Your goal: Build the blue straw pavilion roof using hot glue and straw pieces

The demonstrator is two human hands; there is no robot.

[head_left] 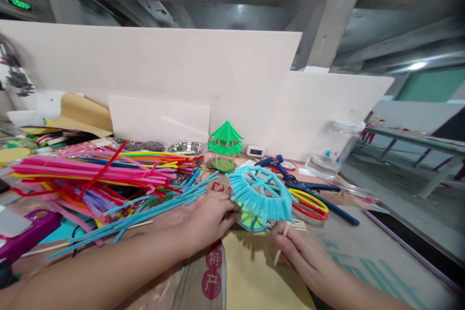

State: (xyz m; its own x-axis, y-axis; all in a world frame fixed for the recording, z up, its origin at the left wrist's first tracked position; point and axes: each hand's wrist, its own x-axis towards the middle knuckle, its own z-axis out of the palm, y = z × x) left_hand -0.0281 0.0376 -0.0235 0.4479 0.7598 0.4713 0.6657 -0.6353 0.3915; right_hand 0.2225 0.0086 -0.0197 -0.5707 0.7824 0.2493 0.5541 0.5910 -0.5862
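A small pavilion model with a blue pipe-cleaner roof (279, 203) is tilted toward me, its light green round base (250, 218) showing underneath. My left hand (212, 215) is closed on the left edge of this model, thumb and fingers pinched together. In my right hand (300, 252), closed at the model's lower right, is a thin wooden stick (277, 257) that pokes out above and below the fingers. Several more pale sticks (300, 224) lie just behind that hand. Both hands are over a tan sheet (257, 266).
Pipe cleaners (98, 169) in many colours are heaped at left, near a purple tool (34, 232). A finished green pavilion (225, 143) stands behind, beside a small clock (255, 150). At right are a glue gun (276, 164), pliers (327, 198), a clear jug (330, 150) and a phone (417, 247).
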